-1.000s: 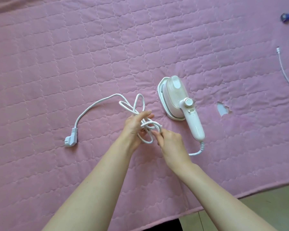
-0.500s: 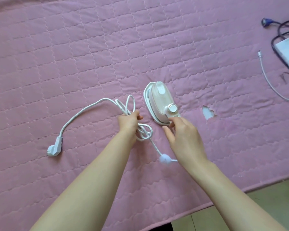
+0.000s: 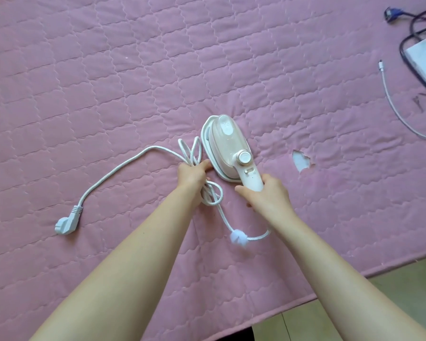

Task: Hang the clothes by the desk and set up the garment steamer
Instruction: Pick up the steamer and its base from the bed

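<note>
Across nearly the whole view we see a pink quilted cover [image 3: 108, 70] spread flat, its near edge running diagonally along the lower right, where a strip of pale floor [image 3: 403, 286] shows. Our two bare forearms reach in from the bottom.

Near the middle of the cover lies the garment steamer [image 3: 228, 146], a white and pale pink handheld unit resting on its flat plate, nose pointing away from us and handle toward us. A round dial [image 3: 244, 158] sits where the body meets the handle. Our right hand [image 3: 266, 195] is wrapped around the handle, thumb on the left side and fingers curled round the right.

Just left of the steamer, our left hand [image 3: 193, 175] clasps a bunch of loops in the white cord [image 3: 123, 163], with loops sticking out above and below the fist. From there the cord runs left in a long curve to the angled plug [image 3: 67, 222], which lies on the cover well apart from the steamer. The other end passes down to a white fuzzy tie [image 3: 237, 237] and bends back up toward the handle's base under our right wrist.

At the far right edge lie a dark cable [image 3: 403, 45], a pale flat box [image 3: 423, 60] and a thin grey lead [image 3: 391, 104]. Right of the steamer, a small tear [image 3: 301, 160] in the cover shows white beneath.
</note>
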Tool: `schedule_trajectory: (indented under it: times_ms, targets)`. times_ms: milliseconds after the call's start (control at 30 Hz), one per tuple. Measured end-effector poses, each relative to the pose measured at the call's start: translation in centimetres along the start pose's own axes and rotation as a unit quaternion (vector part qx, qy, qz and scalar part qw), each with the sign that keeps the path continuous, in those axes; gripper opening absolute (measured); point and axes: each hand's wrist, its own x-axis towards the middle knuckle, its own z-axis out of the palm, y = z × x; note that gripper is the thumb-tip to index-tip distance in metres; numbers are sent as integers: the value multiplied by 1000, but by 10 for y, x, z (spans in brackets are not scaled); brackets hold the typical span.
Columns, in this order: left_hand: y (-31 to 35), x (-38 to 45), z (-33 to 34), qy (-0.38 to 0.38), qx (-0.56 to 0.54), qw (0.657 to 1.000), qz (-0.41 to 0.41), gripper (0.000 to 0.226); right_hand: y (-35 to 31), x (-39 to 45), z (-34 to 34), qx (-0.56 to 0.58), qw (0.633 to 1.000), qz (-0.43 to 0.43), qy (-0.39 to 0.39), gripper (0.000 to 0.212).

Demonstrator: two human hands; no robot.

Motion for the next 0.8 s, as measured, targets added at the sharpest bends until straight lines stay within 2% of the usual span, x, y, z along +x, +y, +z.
schedule_trajectory:
  times_ms: [67,200,267,333,400,467,667,800]
  targets:
    - [1,2,1,-7,4,1000,-11,51,-4,5,0,21,1000,14,-7,31]
    - [1,2,8,-20,-15,999,-20,92,-8,11,-3,30,999,15,-6,24]
    - [-2,6,9,-22,-27,999,-17,98,-8,13,-6,27,1000,13,4,23]
    - [2,0,9,-29,-38,999,-20,80,-8,14,-9,18,1000,12,5,19]
    - [6,-8,9,-24,-41,999,-22,45,-11,12,-14,35,999,15,-8,13]
    - [7,-13,8,-22,-47,998,-24,24,-15,9,-18,60,998,19,-23,12]
    - [9,-30,-8,-40,-76,996,-22,22,-28,-10,-22,91,995,15,-29,16]
    - [15,-52,-29,-31,-84,996,-12,20,-42,-32,-23,75,997,0,-24,13]
